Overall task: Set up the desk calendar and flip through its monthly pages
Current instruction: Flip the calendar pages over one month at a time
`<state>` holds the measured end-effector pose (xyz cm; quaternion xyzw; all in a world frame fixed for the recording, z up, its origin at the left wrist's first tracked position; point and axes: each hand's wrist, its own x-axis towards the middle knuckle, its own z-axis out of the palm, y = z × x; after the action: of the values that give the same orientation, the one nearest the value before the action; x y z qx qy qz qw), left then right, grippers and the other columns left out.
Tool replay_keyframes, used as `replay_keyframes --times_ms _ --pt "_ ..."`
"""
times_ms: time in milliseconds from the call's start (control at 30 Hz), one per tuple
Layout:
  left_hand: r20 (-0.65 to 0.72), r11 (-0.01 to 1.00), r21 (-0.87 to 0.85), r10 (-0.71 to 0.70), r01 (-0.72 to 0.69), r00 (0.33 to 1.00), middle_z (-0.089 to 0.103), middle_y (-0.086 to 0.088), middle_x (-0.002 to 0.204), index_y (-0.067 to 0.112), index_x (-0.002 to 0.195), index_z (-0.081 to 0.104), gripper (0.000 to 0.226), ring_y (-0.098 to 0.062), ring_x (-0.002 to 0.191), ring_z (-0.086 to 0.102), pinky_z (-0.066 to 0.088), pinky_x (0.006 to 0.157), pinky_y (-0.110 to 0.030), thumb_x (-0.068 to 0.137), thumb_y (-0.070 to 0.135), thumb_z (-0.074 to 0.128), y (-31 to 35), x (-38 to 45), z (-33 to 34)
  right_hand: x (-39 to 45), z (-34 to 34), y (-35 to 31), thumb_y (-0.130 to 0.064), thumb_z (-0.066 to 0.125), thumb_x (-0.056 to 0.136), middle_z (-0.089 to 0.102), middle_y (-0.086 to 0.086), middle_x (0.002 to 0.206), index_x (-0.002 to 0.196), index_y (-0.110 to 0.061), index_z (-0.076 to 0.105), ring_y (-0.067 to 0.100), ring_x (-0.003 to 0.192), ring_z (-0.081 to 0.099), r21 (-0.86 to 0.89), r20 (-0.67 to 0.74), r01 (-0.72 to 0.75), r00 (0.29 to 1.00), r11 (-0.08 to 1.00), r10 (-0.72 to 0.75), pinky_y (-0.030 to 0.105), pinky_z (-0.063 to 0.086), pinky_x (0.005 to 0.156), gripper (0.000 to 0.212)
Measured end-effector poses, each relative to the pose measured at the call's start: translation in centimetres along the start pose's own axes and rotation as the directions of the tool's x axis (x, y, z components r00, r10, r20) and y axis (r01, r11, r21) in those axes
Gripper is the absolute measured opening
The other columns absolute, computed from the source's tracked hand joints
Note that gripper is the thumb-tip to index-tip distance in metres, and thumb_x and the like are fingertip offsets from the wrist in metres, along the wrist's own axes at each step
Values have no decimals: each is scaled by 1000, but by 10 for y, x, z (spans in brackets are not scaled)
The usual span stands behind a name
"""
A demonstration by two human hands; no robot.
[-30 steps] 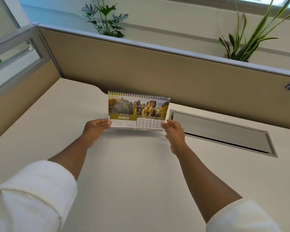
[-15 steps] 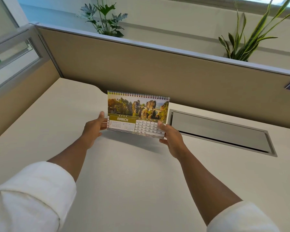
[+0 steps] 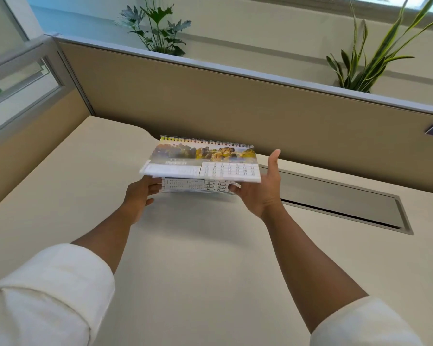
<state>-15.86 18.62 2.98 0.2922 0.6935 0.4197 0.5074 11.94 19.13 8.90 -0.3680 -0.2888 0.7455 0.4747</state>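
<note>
The spiral-bound desk calendar stands on the cream desk near the partition. Its March page, with a rocky landscape photo, is lifted up and blurred, nearly level, hinged on the wire binding at the top. Under it shows the following page's date grid. My left hand holds the calendar's lower left corner. My right hand is under the lifted page's right edge, fingers beneath it and thumb raised free beside it.
A grey cable-tray lid is set into the desk to the right of the calendar. A beige partition runs behind, with two potted plants beyond it. A glass panel stands on the left.
The March page has swung up from flat against the calendar to almost level, raised by my right hand. My left hand stays at the lower left corner.
</note>
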Motion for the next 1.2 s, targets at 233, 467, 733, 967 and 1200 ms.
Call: replay_keyframes --times_ms 233,467,733,967,1200 --pt "17 996 51 78 -79 997 72 -6 108 19 103 70 29 -21 101 63 48 83 -31 80 34 76 -8 3 2 12 16 -21 -85 19 81 64 9 83 136 -19 56 23 72 61 127 33 106 993 986 -111 34 40 63 93" --pt "10 994 40 104 -104 995 72 -7 106 15 111 67 35 -14 88 64 46 71 -24 79 24 78 -10 2 2 18 22 -30 -74 32 89 64 5 80 142 -18 47 18 68 60 101 -38 152 988 983 -149 29 46 59 78" --pt "21 993 61 104 -106 994 71 -7 110 13 116 67 37 -10 81 61 45 68 -22 83 25 75 -11 5 0 16 3 -2 -48 59 93 56 -7 64 91 -17 66 10 58 51 -37 -395 78 915 996 -86 24 36 54 32" --pt "43 992 79 91 -94 995 70 -6 118 18 121 66 39 -21 102 61 44 83 -30 84 31 72 -14 8 -1 10 -13 26 -29 61 93 62 3 105 107 -18 58 19 96 60 -231 -648 -164 762 959 -25 29 44 73 17" --pt "48 992 83 95 -99 994 69 -4 113 18 122 65 40 -22 107 61 44 88 -30 86 32 71 -12 4 -2 7 -18 39 -26 63 92 61 6 123 113 -16 60 27 112 58 -312 -615 -276 788 909 27 34 44 87 24"
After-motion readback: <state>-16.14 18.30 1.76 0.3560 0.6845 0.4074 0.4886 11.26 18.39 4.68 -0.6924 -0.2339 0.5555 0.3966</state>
